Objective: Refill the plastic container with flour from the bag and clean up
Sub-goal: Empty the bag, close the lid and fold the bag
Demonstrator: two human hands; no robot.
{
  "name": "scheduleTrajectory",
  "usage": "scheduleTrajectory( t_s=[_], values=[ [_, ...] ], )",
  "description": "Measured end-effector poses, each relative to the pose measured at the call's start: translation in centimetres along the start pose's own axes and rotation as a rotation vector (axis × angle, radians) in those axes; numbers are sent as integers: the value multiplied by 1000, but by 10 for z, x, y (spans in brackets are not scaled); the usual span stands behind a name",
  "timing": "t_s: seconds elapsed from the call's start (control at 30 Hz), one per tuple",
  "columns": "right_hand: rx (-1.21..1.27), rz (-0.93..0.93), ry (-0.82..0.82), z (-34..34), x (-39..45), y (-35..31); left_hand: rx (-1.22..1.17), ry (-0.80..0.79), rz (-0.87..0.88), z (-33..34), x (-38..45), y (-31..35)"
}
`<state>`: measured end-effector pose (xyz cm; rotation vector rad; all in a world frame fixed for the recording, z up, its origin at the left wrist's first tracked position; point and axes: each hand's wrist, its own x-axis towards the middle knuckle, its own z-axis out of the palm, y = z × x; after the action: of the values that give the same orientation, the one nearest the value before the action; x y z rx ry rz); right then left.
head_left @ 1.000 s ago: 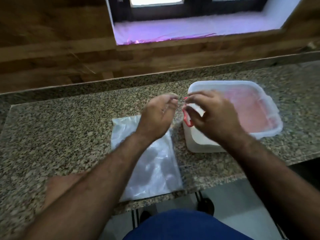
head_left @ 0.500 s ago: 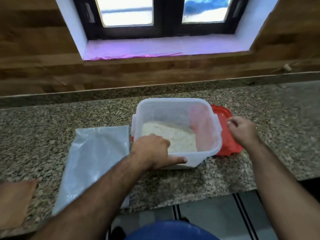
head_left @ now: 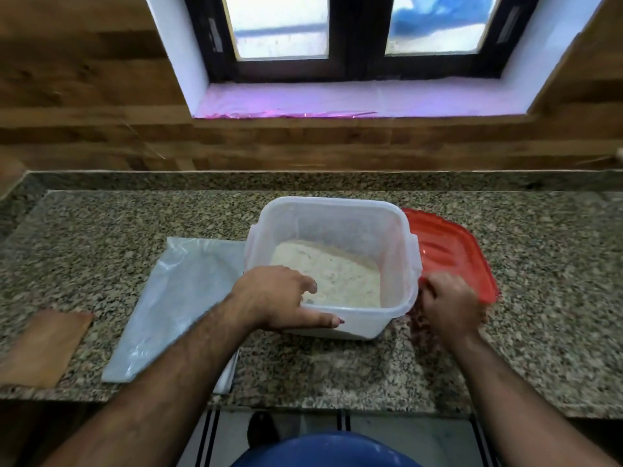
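A clear plastic container (head_left: 397,251) stands open on the granite counter (head_left: 539,298), with a low layer of flour (head_left: 330,274) in its bottom. My left hand (head_left: 279,298) grips its near left rim, fingers inside and thumb along the front wall. The red lid (head_left: 451,251) lies flat on the counter just right of the container. My right hand (head_left: 448,305) is blurred over the lid's near corner with curled fingers; whether it holds the lid is unclear. A flat clear plastic bag (head_left: 182,308) lies left of the container.
A brown flat piece (head_left: 40,348) lies at the counter's near left edge. The counter's front edge (head_left: 337,406) runs just below my forearms, with floor beneath. A wooden wall and a window sill (head_left: 354,102) rise behind the counter.
The red lid has come off the container and now lies to its right. My left hand has taken the container's rim. My right hand has moved from the lid's right side toward me.
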<state>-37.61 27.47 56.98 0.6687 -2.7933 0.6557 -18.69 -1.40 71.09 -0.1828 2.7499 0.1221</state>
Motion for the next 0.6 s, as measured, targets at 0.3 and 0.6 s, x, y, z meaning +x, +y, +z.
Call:
scheduleTrajectory(
  t_s=[0.3, 0.6],
  values=[
    [334, -424, 422, -112, 69, -98, -241, 18, 109, -3, 2, -8],
    [1179, -79, 254, -167, 74, -171, -1263, 998, -235, -47, 24, -49]
  ],
)
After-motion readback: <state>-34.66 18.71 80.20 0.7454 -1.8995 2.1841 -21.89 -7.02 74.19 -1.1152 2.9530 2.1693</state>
